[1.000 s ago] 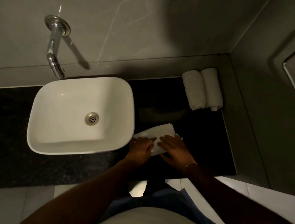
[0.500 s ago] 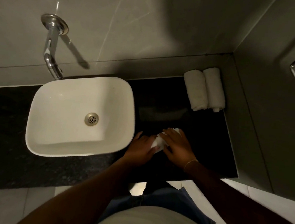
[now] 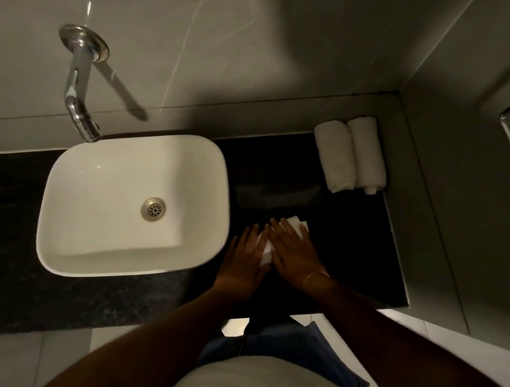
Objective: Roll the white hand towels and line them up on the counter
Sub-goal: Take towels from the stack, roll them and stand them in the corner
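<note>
**Third towel rolled up under both palms**

Since a second ago the towel (image 3: 278,236) went from a flat folded strip to a tight roll; both hands shifted farther across the counter with it. Camera drifted slightly, nothing else moved.

Left hand (image 3: 247,258): flat, fingers extended, palm pressing down on the near-left end of the roll. Not clenched, no wrap around it.

Right hand (image 3: 296,254): same, flat and spread, lying over the middle and far-right part. Thin bracelet (image 3: 314,276) on that wrist. Only a bit of white shows between my hands and at the far-right tip.

Roll lies diagonally on the black counter (image 3: 350,249), just right of the white basin (image 3: 63,208), near the front edge.

Two finished rolled towels (image 3: 350,153) sit side by side, touching, at the far right corner against the wall, well apart from the one I'm working.

Wall tap (image 3: 79,88) hangs over the basin's far-left rim.
</note>
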